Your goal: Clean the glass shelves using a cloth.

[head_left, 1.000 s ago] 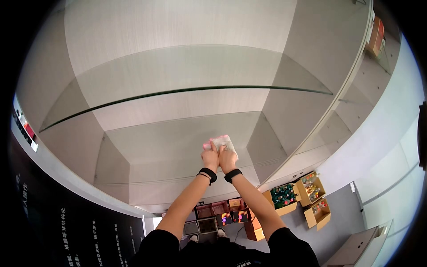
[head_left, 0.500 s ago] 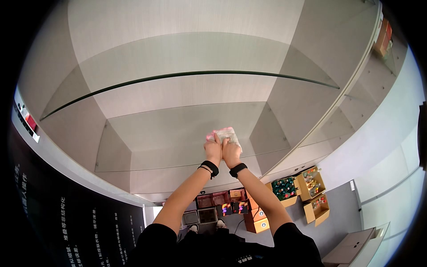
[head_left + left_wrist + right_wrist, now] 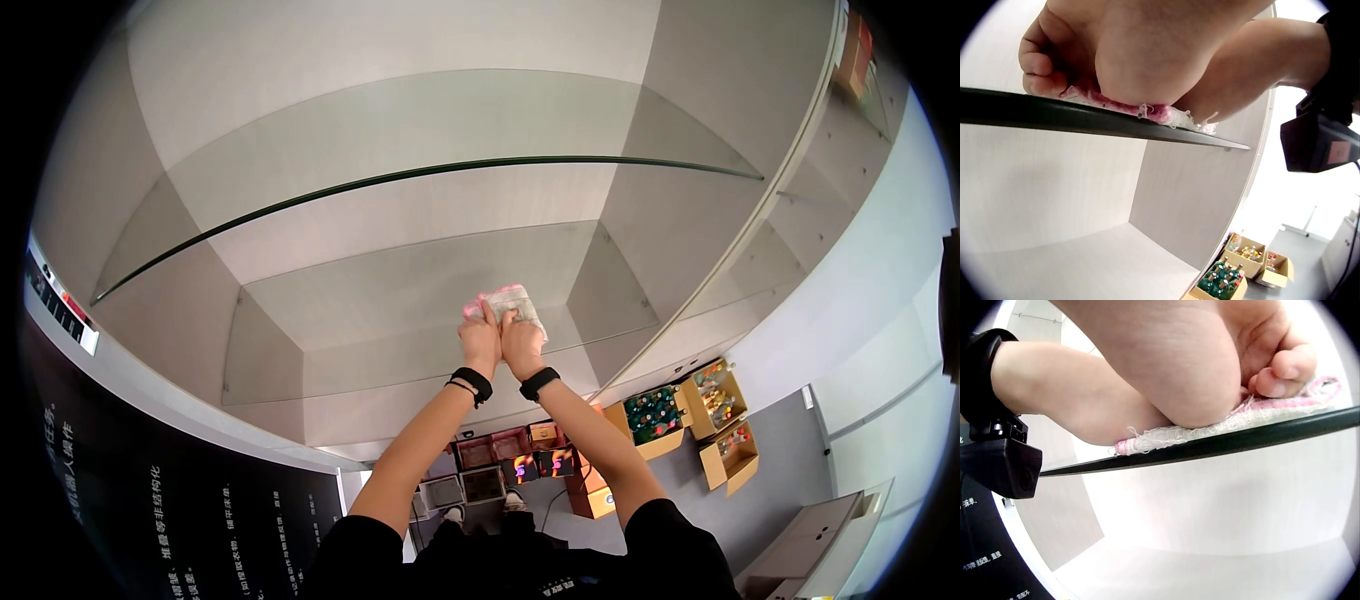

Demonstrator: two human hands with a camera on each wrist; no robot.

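A folded white cloth with pink edging [image 3: 516, 297] lies on the lower glass shelf [image 3: 370, 345], close to its front edge. Side by side, my left hand [image 3: 481, 343] and right hand [image 3: 522, 347] press it down, with their thumbs close together. In the left wrist view, the left hand [image 3: 1147, 50] has its fingers curled at the cloth [image 3: 1110, 105], its heel resting on it. The right wrist view shows the right hand [image 3: 1191, 369] likewise, fingers curled over the cloth [image 3: 1222, 427] above the dark glass edge [image 3: 1241, 439]. The cloth's middle is hidden under both hands.
Another glass shelf [image 3: 430, 120] spans the cabinet above, its dark front edge facing me. Below right, open cartons hold green bottles [image 3: 653, 415] and other bottles [image 3: 717, 400]. Boxes [image 3: 507, 443] stand on the floor near my feet. A black panel with white writing [image 3: 200, 510] is at left.
The head view has shifted and tilted, so the shelves sit differently in it. Both hands stay on the cloth, with little visible movement across the glass.
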